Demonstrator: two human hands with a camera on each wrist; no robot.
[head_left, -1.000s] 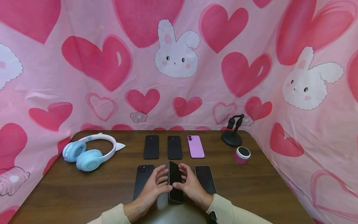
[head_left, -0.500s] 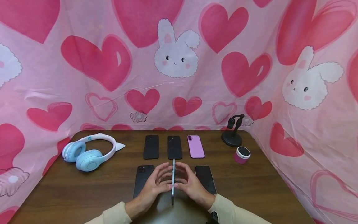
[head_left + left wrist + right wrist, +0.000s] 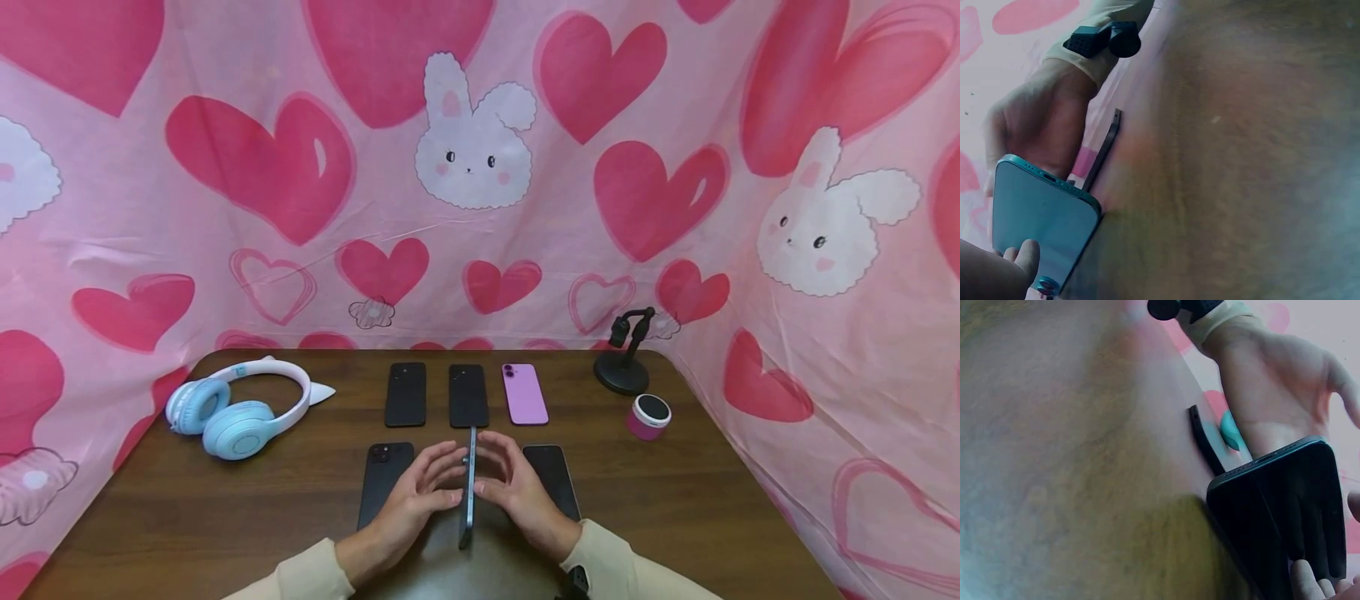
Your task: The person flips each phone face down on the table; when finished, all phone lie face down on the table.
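A smartphone point(image 3: 470, 485) stands on edge, nearly upright, between my two hands above the table. My left hand point(image 3: 405, 500) is on its back side, with fingertips on the pale back point(image 3: 1041, 212) close to the camera lenses in the left wrist view. On the screen side is my right hand point(image 3: 525, 502), its fingers slightly bent and fingertips at the dark glass point(image 3: 1272, 512) in the right wrist view. Neither hand wraps round the phone. A black phone point(image 3: 384, 479), back up, lies beside the left hand. Another phone point(image 3: 551, 479), screen up, is partly behind the right hand.
Behind the hands lie two black phones point(image 3: 406, 393) and a pink phone point(image 3: 526, 393) in a row. Blue-and-white headphones point(image 3: 247, 417) rest at the left. A black stand point(image 3: 621, 367) and a small pink-and-white speaker point(image 3: 649, 415) are at the right on the wooden table point(image 3: 225, 533).
The phone has turned from showing its dark screen to standing edge-on toward the head view. Since half a second ago it has shifted slightly right; both hands stay around the same place.
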